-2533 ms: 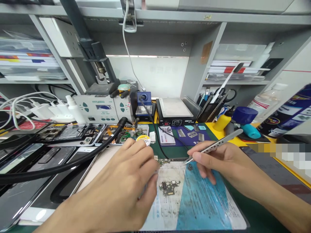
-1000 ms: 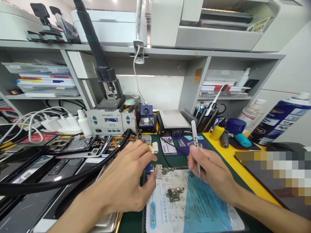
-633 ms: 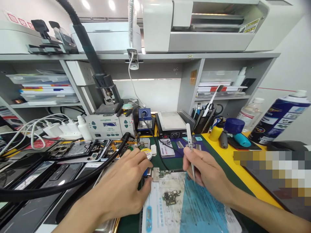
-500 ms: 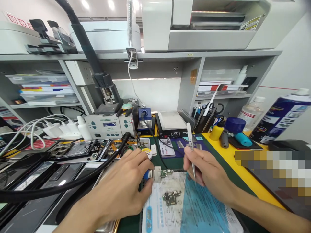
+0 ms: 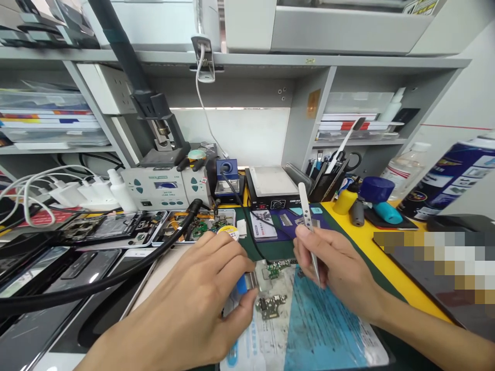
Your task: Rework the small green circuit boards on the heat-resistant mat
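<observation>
With the left hand (image 5: 207, 291) gripping what looks like a blue brush (image 5: 242, 284) at the left of the printed mat (image 5: 332, 335), the right hand (image 5: 338, 252) has perforated tweezers (image 5: 304, 206) pinched above the mat's blue part. One circuit board (image 5: 271, 307) lies loose mid-mat, another (image 5: 276, 269) at its far edge by the bristles. Seems midway: boards laid out, neither gripped, can't tell what's finished.

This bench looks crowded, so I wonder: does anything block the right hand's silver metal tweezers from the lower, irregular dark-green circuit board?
Nothing visible does: between the tweezers, held in the right hand, and that circuit board shows only the blue-and-white printed mat.
</observation>
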`<move>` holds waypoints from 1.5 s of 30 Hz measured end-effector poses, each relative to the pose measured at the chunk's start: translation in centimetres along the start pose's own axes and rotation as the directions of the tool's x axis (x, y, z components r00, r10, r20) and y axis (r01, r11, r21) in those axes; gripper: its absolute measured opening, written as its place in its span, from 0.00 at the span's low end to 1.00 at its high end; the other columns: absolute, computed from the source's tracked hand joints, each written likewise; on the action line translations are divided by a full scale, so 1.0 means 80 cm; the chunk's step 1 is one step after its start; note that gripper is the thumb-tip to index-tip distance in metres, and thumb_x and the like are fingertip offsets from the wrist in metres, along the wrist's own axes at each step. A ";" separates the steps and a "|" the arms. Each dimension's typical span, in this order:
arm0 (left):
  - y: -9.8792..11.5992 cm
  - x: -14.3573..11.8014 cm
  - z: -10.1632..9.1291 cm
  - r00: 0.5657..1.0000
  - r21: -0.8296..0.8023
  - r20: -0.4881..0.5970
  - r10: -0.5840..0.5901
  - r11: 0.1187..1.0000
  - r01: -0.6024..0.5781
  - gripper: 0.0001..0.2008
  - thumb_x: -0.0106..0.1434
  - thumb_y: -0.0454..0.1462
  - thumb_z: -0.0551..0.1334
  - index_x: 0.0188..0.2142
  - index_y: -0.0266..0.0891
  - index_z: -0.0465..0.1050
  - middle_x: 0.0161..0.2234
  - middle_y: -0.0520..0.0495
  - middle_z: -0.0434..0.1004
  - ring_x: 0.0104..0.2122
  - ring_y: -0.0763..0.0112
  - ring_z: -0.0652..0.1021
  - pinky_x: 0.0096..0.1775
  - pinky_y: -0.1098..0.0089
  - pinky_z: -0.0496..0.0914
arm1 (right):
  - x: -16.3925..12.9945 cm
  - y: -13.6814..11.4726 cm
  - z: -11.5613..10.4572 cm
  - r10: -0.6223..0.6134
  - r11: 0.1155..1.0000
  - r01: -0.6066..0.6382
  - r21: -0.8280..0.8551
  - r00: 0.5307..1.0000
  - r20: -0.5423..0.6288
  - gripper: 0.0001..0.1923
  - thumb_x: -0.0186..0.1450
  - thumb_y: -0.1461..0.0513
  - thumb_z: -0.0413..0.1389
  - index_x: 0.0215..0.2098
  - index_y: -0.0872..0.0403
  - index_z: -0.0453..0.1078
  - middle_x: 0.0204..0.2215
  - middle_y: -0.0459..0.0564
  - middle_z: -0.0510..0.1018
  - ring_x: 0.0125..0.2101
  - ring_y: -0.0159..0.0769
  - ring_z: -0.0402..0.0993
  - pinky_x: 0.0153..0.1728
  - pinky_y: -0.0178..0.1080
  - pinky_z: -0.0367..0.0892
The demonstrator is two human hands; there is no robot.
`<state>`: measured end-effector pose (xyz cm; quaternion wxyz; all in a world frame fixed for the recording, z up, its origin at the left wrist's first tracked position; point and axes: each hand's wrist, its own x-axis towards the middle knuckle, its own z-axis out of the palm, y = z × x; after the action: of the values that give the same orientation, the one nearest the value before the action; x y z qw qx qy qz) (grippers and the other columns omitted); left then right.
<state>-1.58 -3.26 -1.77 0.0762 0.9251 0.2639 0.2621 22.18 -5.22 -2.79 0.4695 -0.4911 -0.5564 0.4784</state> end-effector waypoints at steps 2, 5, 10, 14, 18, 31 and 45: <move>0.002 0.000 0.002 1.000 -0.007 -0.019 0.022 1.000 -0.022 0.04 0.66 0.33 0.60 0.41 0.40 0.72 0.37 0.47 0.73 0.39 0.62 0.70 0.43 0.58 0.66 | 0.001 0.000 -0.001 -0.025 0.999 0.024 0.027 1.000 0.018 0.29 0.72 0.45 0.52 0.19 0.52 0.61 0.13 0.40 0.60 0.15 0.29 0.55 0.20 0.36 0.51; 0.005 0.001 0.005 0.995 0.021 -0.065 0.071 0.997 -0.070 0.05 0.65 0.32 0.61 0.40 0.40 0.72 0.34 0.48 0.74 0.36 0.63 0.72 0.42 0.58 0.67 | 0.003 -0.004 -0.002 0.023 0.999 -0.025 0.046 0.998 0.055 0.29 0.71 0.45 0.53 0.19 0.52 0.60 0.15 0.41 0.61 0.17 0.30 0.58 0.20 0.35 0.53; 0.008 0.001 0.010 0.984 0.058 -0.127 0.127 0.991 -0.121 0.02 0.64 0.32 0.62 0.37 0.39 0.72 0.32 0.49 0.75 0.36 0.64 0.74 0.42 0.60 0.69 | 0.004 -0.010 -0.005 0.089 0.996 -0.090 0.024 0.995 0.054 0.23 0.73 0.45 0.51 0.29 0.52 0.66 0.17 0.37 0.58 0.17 0.28 0.58 0.21 0.34 0.56; 0.011 0.000 0.008 0.983 0.043 -0.166 0.075 0.997 -0.069 0.06 0.63 0.30 0.63 0.39 0.39 0.72 0.36 0.48 0.77 0.37 0.65 0.76 0.42 0.63 0.70 | -0.001 -0.016 -0.007 0.072 0.996 -0.063 -0.067 0.988 0.138 0.18 0.72 0.47 0.55 0.36 0.53 0.68 0.19 0.35 0.54 0.18 0.27 0.49 0.20 0.32 0.52; 0.014 0.002 0.010 0.986 -0.030 -0.163 -0.037 0.999 0.032 0.06 0.63 0.31 0.62 0.40 0.41 0.71 0.35 0.49 0.76 0.35 0.66 0.76 0.39 0.66 0.70 | -0.003 -0.021 -0.006 0.116 0.986 -0.089 -0.140 0.973 0.197 0.18 0.67 0.50 0.62 0.30 0.53 0.65 0.19 0.36 0.55 0.19 0.25 0.49 0.19 0.33 0.46; 0.015 0.011 0.002 0.745 -0.636 0.337 -0.576 0.445 0.631 0.17 0.62 0.52 0.64 0.42 0.43 0.74 0.32 0.51 0.73 0.35 0.66 0.71 0.37 0.68 0.65 | 0.006 -0.008 -0.009 0.138 0.986 -0.149 0.074 0.981 0.139 0.15 0.67 0.53 0.63 0.31 0.52 0.65 0.15 0.33 0.53 0.16 0.25 0.45 0.16 0.31 0.48; 0.007 0.009 0.003 0.744 -0.593 0.401 -0.534 0.468 0.655 0.19 0.63 0.54 0.64 0.44 0.44 0.73 0.31 0.51 0.71 0.33 0.67 0.70 0.32 0.70 0.63 | 0.006 -0.005 -0.008 0.144 0.985 -0.157 0.077 0.979 0.146 0.14 0.67 0.55 0.63 0.31 0.53 0.67 0.16 0.33 0.53 0.16 0.24 0.45 0.16 0.30 0.50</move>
<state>-0.69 -3.37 -1.52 0.5290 0.6892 0.4419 0.2234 22.77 -4.73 -2.33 0.4129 -0.4760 -0.5275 0.5698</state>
